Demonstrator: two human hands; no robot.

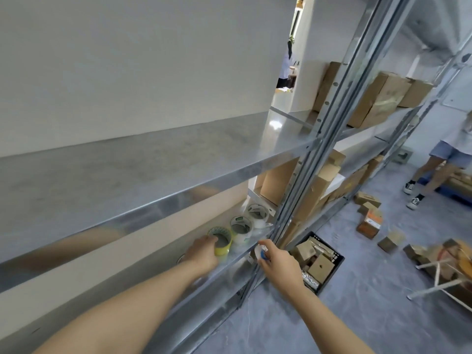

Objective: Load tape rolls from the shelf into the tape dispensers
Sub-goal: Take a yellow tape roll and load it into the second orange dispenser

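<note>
Three tape rolls stand in a row on the lower metal shelf (229, 264). The nearest is a yellow roll (222, 242); my left hand (203, 254) reaches under the upper shelf and grips its near side. Behind it are a whitish roll (241, 229) and another clear roll (258, 213). My right hand (277, 263) is at the shelf's front edge by the upright post, closed on a small white and blue object (261, 252), mostly hidden by the fingers. Whether it is a tape dispenser I cannot tell.
An upper metal shelf (153, 175) overhangs my left arm. Cardboard boxes (383, 98) fill the shelves to the right. A black crate (319, 264) of cardboard sits on the floor by the post. Small boxes (370, 221) litter the floor; a person's legs (429, 180) stand at the right.
</note>
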